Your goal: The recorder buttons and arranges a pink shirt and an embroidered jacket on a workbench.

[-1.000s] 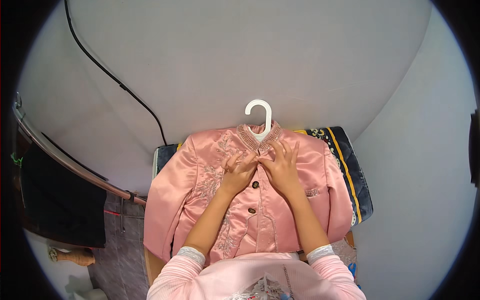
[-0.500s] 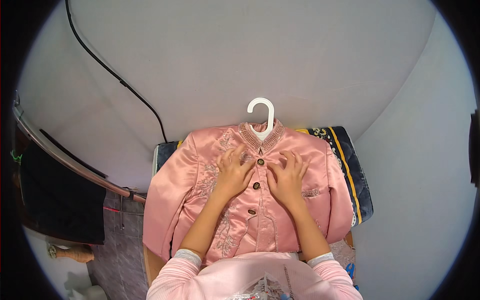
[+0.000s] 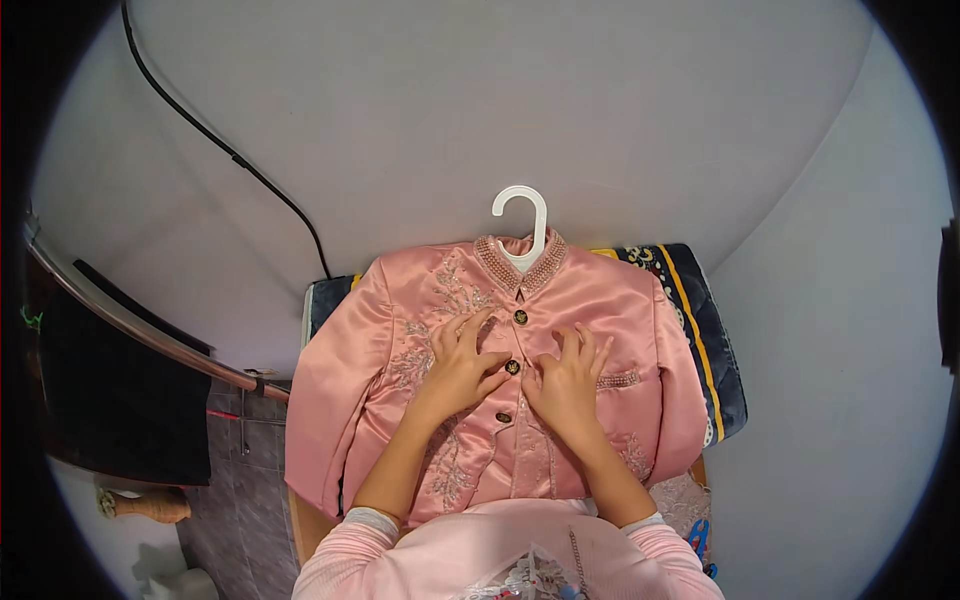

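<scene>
A pink satin jacket (image 3: 620, 290) lies front up on a white hanger (image 3: 540, 215), its hook above the beaded collar (image 3: 497, 262). Silvery embroidery runs down the jacket's left side, and a beaded pocket trim (image 3: 618, 381) sits on the right. Down the middle are a dark top button (image 3: 520, 317), a middle button (image 3: 512, 367) and a lower button (image 3: 503, 417). My left hand (image 3: 460, 368) rests on the embroidered front, fingers apart, its thumb close to the middle button. Across the placket, my right hand (image 3: 566, 390) lies on the cloth with spread fingers, holding nothing.
Under the jacket is a dark patterned quilted pad (image 3: 712, 345) with yellow stripes. A grey wall (image 3: 600, 110) rises behind, with a black cable (image 3: 230, 155) along it. At left are a metal tube (image 3: 160, 335) and black cloth (image 3: 130, 400). Blue-handled tool (image 3: 700, 535) lies lower right.
Both hands have slid down the jacket front, from beside the top button to beside the middle one. The jacket appears slightly higher in the picture.
</scene>
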Tool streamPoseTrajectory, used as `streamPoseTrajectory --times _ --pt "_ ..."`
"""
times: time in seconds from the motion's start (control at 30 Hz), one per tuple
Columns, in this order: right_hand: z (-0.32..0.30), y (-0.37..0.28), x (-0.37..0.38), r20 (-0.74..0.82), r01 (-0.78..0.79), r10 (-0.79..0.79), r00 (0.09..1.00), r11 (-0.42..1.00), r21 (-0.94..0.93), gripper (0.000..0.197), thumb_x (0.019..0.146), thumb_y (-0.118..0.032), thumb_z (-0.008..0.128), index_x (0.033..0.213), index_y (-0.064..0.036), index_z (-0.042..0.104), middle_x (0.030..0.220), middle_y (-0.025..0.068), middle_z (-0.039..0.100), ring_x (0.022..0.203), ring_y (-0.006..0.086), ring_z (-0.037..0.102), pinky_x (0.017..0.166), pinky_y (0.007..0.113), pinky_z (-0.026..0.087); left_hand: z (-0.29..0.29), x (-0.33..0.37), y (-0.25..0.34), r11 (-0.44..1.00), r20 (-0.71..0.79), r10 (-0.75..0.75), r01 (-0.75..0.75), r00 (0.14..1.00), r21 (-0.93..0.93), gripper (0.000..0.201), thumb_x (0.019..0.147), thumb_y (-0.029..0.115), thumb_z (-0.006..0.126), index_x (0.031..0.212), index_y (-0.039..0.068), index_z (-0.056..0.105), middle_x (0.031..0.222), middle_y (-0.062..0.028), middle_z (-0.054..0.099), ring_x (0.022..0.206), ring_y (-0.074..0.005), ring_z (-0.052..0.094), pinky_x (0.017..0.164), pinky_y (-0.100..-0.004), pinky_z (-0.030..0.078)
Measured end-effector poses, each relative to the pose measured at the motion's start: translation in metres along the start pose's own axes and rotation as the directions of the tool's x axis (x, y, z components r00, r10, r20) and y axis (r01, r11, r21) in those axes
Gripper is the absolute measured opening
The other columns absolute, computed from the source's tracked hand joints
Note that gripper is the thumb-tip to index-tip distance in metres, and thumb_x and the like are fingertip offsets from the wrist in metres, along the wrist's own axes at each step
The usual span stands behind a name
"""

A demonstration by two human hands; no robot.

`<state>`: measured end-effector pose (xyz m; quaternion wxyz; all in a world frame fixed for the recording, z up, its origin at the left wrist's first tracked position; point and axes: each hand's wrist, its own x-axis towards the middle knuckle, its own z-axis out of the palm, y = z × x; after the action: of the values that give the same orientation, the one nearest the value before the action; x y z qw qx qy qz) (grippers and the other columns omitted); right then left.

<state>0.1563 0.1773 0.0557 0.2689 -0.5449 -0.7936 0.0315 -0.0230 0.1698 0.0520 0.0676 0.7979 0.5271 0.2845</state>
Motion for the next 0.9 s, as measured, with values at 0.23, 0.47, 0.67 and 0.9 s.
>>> streamPoseTrajectory --times 0.23,0.47,0.67,0.9 --pt "0.004 -0.009 0.005 0.015 0.028 -0.027 1.0 0.991 -0.128 0.019 0.064 -0.016 0.064 0.07 0.0013 0.067 0.122 0.0183 0.046 0.125 0.0387 0.032 0.101 0.07 0.011 0.009 -0.001 0.004 0.999 -0.088 0.047 -0.047 0.995 0.007 0.021 0.071 0.025 0.073 0.09 0.015 0.072 0.138 -0.0115 0.039 0.124 -0.0356 0.031 0.103 -0.0478 0.021" --pt "0.004 -0.006 0.01 -0.019 -0.012 0.01 1.0 0.995 -0.1 0.019 0.066 -0.015 0.062 0.072 0.0017 0.067 0.124 0.0183 0.045 0.126 0.039 0.031 0.1 0.071 0.01 0.013 -0.004 0.002 1.0 -0.126 0.025 -0.024 0.992 0.012 0.018 0.073 0.028 0.072 0.089 0.02 0.073 0.138 -0.0084 0.039 0.124 -0.0348 0.029 0.102 -0.0509 0.019" --pt "-0.013 -0.012 0.011 0.004 -0.077 0.077 0.997 0.992 0.103 0.013 0.069 -0.014 0.064 0.073 -0.0017 0.067 0.127 0.0161 0.045 0.128 0.0412 0.028 0.101 0.07 0.008 0.013 -0.005 0.003 0.999 -0.183 0.047 -0.049 0.982 -0.009 0.019 0.073 0.028 0.073 0.09 0.018 0.073 0.136 -0.007 0.04 0.123 -0.0335 0.029 0.101 -0.0493 0.02" --pt "-0.004 -0.007 0.006 0.001 -0.024 0.025 1.0 0.988 0.151 0.015 0.073 -0.014 0.062 0.078 -0.0025 0.069 0.13 0.0185 0.042 0.129 0.043 0.025 0.101 0.07 0.004 0.021 -0.006 -0.003 0.996 -0.183 0.083 -0.085 0.98 -0.003 0.024 0.068 0.026 0.075 0.091 0.019 0.073 0.135 -0.0093 0.043 0.122 -0.0367 0.03 0.101 -0.0487 0.021"
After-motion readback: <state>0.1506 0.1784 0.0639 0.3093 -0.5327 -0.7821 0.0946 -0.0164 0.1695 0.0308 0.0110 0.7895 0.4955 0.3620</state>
